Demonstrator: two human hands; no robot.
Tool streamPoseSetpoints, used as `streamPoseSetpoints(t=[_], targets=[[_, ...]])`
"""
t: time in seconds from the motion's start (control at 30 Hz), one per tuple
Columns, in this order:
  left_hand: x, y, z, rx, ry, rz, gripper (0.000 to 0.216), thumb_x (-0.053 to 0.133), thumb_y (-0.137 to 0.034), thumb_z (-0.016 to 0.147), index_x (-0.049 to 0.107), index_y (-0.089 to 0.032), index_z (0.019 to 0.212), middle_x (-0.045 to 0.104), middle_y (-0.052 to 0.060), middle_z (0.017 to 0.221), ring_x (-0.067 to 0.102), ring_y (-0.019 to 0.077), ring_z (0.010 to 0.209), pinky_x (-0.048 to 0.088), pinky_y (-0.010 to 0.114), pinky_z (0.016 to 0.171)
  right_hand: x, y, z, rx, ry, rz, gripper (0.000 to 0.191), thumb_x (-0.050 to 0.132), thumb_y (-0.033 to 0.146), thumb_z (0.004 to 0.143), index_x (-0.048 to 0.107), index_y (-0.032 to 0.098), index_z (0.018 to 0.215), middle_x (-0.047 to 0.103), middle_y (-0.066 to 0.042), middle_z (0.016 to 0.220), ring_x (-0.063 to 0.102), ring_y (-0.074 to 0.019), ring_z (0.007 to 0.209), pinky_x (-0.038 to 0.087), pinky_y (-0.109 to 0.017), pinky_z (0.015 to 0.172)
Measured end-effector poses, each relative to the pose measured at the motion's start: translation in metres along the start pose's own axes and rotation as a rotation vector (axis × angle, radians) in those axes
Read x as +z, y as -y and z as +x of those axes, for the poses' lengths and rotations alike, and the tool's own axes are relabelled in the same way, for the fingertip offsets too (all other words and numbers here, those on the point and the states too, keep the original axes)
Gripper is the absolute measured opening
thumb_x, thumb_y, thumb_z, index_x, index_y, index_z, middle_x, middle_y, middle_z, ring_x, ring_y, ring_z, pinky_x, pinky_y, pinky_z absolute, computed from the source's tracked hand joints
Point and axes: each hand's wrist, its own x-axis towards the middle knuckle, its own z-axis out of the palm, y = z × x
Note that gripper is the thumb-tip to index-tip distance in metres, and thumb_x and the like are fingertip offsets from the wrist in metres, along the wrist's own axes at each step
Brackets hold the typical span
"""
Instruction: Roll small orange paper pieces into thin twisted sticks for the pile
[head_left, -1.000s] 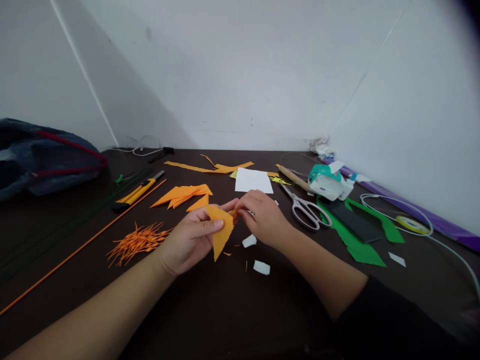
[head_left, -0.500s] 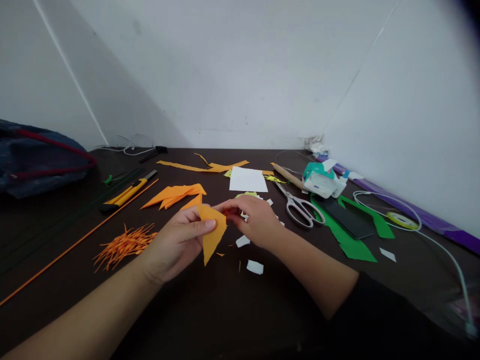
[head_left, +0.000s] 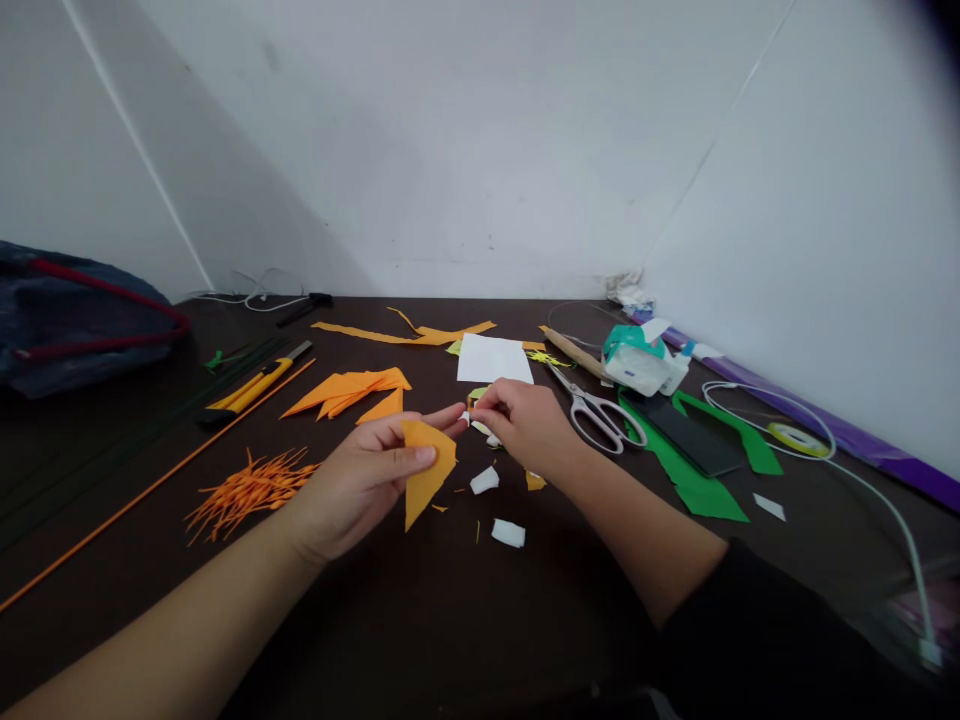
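Observation:
My left hand pinches a pointed orange paper piece between thumb and fingers, holding it above the dark table. My right hand is closed just to its right, its fingertips pinching a tiny white scrap near the left hand's forefinger tip. Small white paper bits and an orange scrap lie on the table under the hands.
Orange paper triangles, orange shreds, a thin orange stick and a yellow utility knife lie left. White sheet, scissors, green paper, tissue pack and white cable sit right. A dark bag is far left.
My right hand has drawn slightly away from the orange piece and now pinches a tiny white scrap. An orange scrap now lies by the right wrist. The left hand keeps hold of the paper.

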Motion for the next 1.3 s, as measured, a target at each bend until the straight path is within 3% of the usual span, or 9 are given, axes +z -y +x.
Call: streamPoseSetpoints(t=[0.1, 0.3, 0.43, 0.53, 0.67, 0.87, 0.97, 1.13, 1.3], targets=[[0.002, 0.001, -0.002, -0.008, 0.012, 0.071, 0.028, 0.063, -0.016, 0.072, 0.065, -0.021, 0.099, 0.052, 0.005, 0.127, 0.038, 0.0277, 0.122, 0.023, 0.045, 0.105, 0.004, 0.002, -0.002, 0.003, 0.019, -0.048, 0.009, 0.056, 0.025, 0.077, 0.055, 0.020, 0.069, 0.059, -0.001, 0.064, 0.051, -0.0137, 0.062, 0.035, -0.027, 0.058], [-0.001, 0.002, -0.001, -0.056, 0.028, 0.155, 0.038, 0.065, -0.016, 0.071, 0.061, -0.021, 0.108, 0.056, 0.006, 0.122, 0.042, 0.0284, 0.119, 0.021, 0.047, 0.106, 0.003, -0.002, -0.003, -0.261, 0.045, -0.065, 0.003, 0.054, 0.020, 0.078, 0.057, 0.019, 0.078, 0.059, -0.002, 0.075, 0.052, -0.0138, 0.069, 0.040, -0.026, 0.063], [-0.008, 0.001, 0.000, -0.071, 0.031, 0.048, 0.034, 0.065, -0.018, 0.070, 0.063, -0.015, 0.104, 0.057, 0.011, 0.121, 0.045, 0.0308, 0.116, 0.022, 0.048, 0.105, 0.001, -0.012, 0.001, -0.476, 0.022, 0.010, 0.014, 0.049, 0.025, 0.084, 0.060, 0.020, 0.091, 0.060, -0.005, 0.088, 0.055, -0.0148, 0.082, 0.044, -0.028, 0.072], [-0.007, 0.002, 0.001, -0.055, 0.095, -0.061, 0.034, 0.060, -0.018, 0.074, 0.062, -0.012, 0.107, 0.055, 0.014, 0.122, 0.045, 0.0296, 0.117, 0.024, 0.045, 0.106, 0.000, -0.016, 0.003, -0.524, 0.003, 0.022, 0.018, 0.044, 0.022, 0.086, 0.061, 0.020, 0.089, 0.063, -0.006, 0.090, 0.056, -0.0151, 0.087, 0.045, -0.030, 0.077], [-0.001, 0.001, -0.001, -0.038, 0.097, -0.053, 0.031, 0.058, -0.019, 0.075, 0.062, -0.013, 0.106, 0.054, 0.012, 0.124, 0.044, 0.0275, 0.118, 0.027, 0.043, 0.105, -0.012, -0.016, -0.003, -0.400, -0.015, 0.052, 0.016, 0.046, 0.018, 0.085, 0.062, 0.017, 0.084, 0.065, -0.006, 0.083, 0.058, -0.0145, 0.080, 0.045, -0.029, 0.074], [-0.013, -0.007, 0.002, -0.039, -0.237, 0.123, 0.019, 0.065, -0.020, 0.071, 0.066, -0.016, 0.090, 0.065, 0.009, 0.105, 0.057, 0.0231, 0.101, 0.041, 0.036, 0.094, -0.030, -0.027, -0.038, 0.071, -0.042, 0.144, 0.008, 0.056, 0.023, 0.076, 0.060, 0.017, 0.072, 0.063, -0.002, 0.067, 0.055, -0.0130, 0.060, 0.044, -0.027, 0.058], [-0.024, -0.009, 0.006, 0.021, -0.305, 0.130, 0.016, 0.066, -0.021, 0.070, 0.066, -0.017, 0.085, 0.067, 0.006, 0.094, 0.061, 0.0179, 0.089, 0.048, 0.027, 0.081, -0.029, -0.031, -0.053, 0.194, 0.001, 0.241, 0.009, 0.059, 0.026, 0.073, 0.058, 0.017, 0.070, 0.063, -0.002, 0.069, 0.056, -0.0131, 0.060, 0.045, -0.027, 0.058], [-0.030, -0.010, 0.007, -0.062, -0.328, 0.283, 0.012, 0.068, -0.025, 0.067, 0.059, -0.017, 0.070, 0.063, 0.000, 0.066, 0.059, 0.0119, 0.060, 0.046, 0.021, 0.053, -0.035, -0.035, -0.055, 0.160, 0.187, 0.075, 0.005, 0.056, 0.016, 0.071, 0.060, 0.018, 0.074, 0.064, -0.002, 0.071, 0.057, -0.0137, 0.062, 0.044, -0.026, 0.059], [-0.035, -0.010, 0.006, -0.123, -0.207, 0.479, 0.015, 0.064, -0.030, 0.070, 0.056, -0.017, 0.072, 0.057, -0.002, 0.063, 0.050, 0.0086, 0.052, 0.038, 0.019, 0.047, -0.041, -0.046, -0.050, 0.009, 0.251, -0.155, 0.021, 0.049, 0.007, 0.072, 0.066, 0.018, 0.079, 0.066, -0.005, 0.081, 0.060, -0.0165, 0.075, 0.044, -0.029, 0.071]])
